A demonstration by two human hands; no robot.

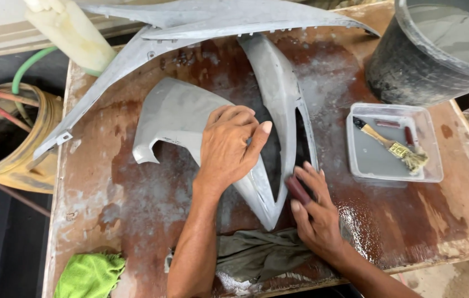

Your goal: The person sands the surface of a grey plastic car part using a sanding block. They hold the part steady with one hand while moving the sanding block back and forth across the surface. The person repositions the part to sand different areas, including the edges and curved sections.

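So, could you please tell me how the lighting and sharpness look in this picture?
Head view: soft, even daylight; sharp on the left hand pressing the grey plastic fairing panel; faint wet glare on the brown wooden table near the right hand; wide-angle bending at the dark bucket.

Soft, even daylight; sharp focus, faint shadows.

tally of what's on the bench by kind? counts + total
Grey body panels: 3, one under the left hand, one by the right hand, one at the far edge
Cloths: 2, green, dark
Clear tray: 1
Brush: 1
Bucket: 1
Total: 8
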